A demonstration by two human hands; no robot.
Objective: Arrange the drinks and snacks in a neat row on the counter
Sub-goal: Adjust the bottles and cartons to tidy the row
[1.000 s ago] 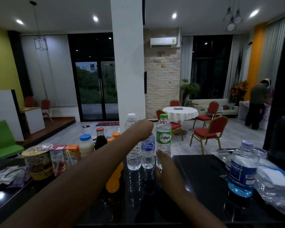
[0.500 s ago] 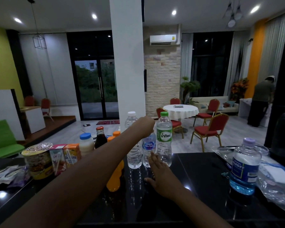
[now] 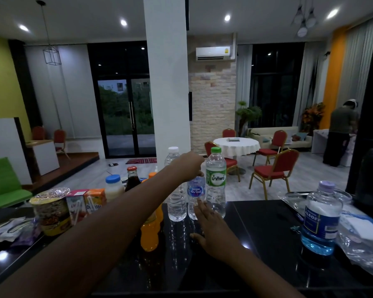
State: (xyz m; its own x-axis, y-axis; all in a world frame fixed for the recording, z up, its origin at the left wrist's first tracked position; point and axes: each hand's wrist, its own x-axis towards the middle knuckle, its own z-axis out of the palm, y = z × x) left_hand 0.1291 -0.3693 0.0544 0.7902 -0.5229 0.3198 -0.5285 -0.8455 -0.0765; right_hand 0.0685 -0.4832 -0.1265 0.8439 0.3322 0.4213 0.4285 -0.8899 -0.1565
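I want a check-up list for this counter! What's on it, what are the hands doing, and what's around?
Surface: glossy black counter, reflecting ceiling lights.
Job's things: three clear water bottles, white-capped, small blue-labelled, green-capped; orange drink bottle; dark red-capped bottle; blue-lidded milky bottle; two juice cartons; foil-lidded noodle cup.
Clutter: blue-liquid bottle with lilac cap, clear plastic bag, flat sachets.
Hands: left hand over the small bottle's top; right hand open, fingers by the bottles' bases.
Cables: nothing seen.
Surroundings: white pillar, red chairs, round white table, a person at far right.
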